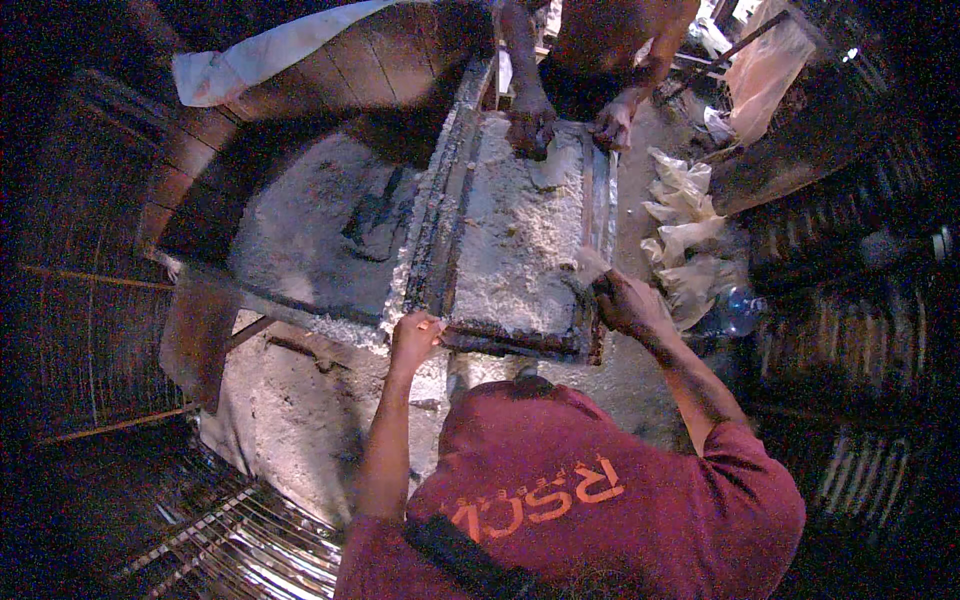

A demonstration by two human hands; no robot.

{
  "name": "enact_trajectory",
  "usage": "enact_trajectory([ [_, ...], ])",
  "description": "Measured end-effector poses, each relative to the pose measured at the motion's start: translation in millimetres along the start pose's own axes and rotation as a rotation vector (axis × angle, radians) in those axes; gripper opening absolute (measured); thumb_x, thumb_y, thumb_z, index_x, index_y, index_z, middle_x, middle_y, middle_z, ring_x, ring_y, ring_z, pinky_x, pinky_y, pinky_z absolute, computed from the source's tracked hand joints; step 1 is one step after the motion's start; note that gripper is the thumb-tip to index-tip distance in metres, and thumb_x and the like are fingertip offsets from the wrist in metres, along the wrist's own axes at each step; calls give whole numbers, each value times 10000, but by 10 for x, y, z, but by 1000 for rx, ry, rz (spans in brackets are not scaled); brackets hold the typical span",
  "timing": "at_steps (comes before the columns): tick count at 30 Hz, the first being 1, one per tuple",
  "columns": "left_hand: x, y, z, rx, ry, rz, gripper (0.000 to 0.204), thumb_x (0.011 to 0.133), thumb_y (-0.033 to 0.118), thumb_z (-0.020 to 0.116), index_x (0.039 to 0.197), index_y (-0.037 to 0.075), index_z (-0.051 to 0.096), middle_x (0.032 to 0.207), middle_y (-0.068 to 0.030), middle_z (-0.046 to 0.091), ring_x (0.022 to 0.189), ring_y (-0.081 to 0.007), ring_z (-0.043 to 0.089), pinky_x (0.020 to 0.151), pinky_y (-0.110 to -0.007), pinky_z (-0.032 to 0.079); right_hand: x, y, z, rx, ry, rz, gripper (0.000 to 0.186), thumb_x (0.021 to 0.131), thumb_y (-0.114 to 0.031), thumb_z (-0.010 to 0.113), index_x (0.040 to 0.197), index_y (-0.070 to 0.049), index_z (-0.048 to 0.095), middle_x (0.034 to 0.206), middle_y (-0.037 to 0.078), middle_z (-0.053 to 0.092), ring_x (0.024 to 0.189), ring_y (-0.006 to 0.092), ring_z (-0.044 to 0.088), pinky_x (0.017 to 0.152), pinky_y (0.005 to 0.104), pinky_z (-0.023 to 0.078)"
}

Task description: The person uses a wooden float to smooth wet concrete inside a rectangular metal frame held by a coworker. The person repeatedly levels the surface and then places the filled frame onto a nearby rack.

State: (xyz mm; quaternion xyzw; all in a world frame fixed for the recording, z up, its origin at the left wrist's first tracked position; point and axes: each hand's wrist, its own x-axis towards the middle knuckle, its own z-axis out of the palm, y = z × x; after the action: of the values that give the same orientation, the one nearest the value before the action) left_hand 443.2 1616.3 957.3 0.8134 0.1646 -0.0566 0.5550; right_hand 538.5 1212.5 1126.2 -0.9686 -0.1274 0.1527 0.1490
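Observation:
A long, dark wooden tray point(515, 345) holds pale, crumbly, flour-like meal point(515, 235) spread over its bed. At its near left corner my left hand point(416, 335) is closed on the rim. My right hand point(635, 305), beside the tray's right edge, is closed on a pale flat piece point(592, 265), perhaps a scraper, blurred and partly covered by my fingers. Across from me, another person's hand point(532, 128) presses a similar pale flat piece point(549, 172) into the meal. That person's other hand point(613, 125) rests at the tray's far right corner.
Left of the tray stands a large bin with wooden plank sides point(190, 205), with more pale meal point(310, 225) inside. Several filled plastic bags point(685, 225) and a clear bottle point(738, 312) lie to the right. A white sheet point(260, 60) drapes over the bin's far edge.

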Motion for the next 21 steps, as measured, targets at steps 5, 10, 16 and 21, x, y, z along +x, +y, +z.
enact_trajectory([
  [5, 56, 348, -116, 112, -110, -66, 148, 830, 195, 760, 879, 57, 737, 791, -108, 716, 669, -207, 687, 622, -341, 518, 1032, -346, 75, 226, 330, -292, 292, 895, -268, 621, 1082, -45, 628, 898, 233, 672, 861, 413, 660, 754, 469, 510],
  [10, 40, 409, -162, 268, -79, 86, 218, 824, 274, 763, 852, 60, 735, 826, -108, 729, 760, -246, 703, 696, -369, 521, 1561, -242, 183, 282, 32, -219, 289, 879, -261, 642, 1010, -3, 646, 868, 183, 685, 732, 291, 668, 676, 439, 520],
  [16, 50, 293, -124, 155, -86, 100, 225, 800, 280, 771, 844, 63, 736, 810, -105, 725, 741, -252, 696, 688, -366, 519, -217, -77, 884, 514, 170, 105, 330, 906, -257, 632, 1168, -57, 644, 991, 142, 703, 895, 237, 676, 836, 377, 522],
  [21, 52, 411, -203, 223, -81, 135, 237, 802, 313, 755, 857, 84, 744, 848, -114, 730, 796, -270, 702, 699, -385, 519, -563, -722, 460, 261, 94, 127, 277, 924, -136, 591, 1186, -49, 612, 983, 124, 697, 866, 201, 662, 788, 341, 521],
])
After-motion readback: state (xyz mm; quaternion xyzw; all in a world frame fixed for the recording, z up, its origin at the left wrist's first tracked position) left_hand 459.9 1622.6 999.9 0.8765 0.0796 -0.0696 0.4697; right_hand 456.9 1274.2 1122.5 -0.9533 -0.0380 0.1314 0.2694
